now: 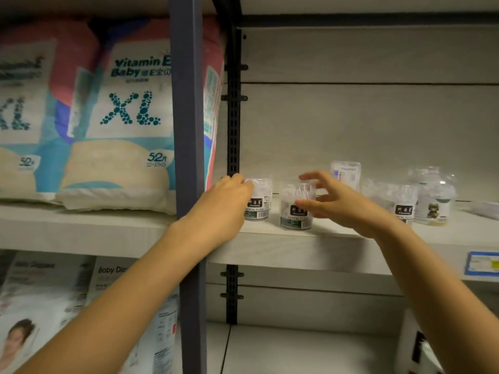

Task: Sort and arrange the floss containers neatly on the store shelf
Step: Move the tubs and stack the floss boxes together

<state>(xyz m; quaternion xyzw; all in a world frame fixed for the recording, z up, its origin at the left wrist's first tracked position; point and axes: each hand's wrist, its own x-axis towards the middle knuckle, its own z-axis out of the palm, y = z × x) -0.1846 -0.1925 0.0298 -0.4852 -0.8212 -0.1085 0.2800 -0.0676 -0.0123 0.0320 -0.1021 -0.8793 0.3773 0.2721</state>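
Pale grey wood-grain store shelf (297,238) carries the floss, beside bulky white-and-blue nappy packs (127,117) on the left. The left hand (229,201) grips the top of a clear round floss tub with a dark label (259,207). The right hand (332,201) is spread, uncurled, at a second matching tub (295,214) just right of it, near the front edge. A third matching tub (402,205) stands well apart, farther right. This looks like the lining-up step; next the right hand probably needs to close and slide its tub against the first.

Dim warm light, soft blur throughout, wide-angle bending at edges
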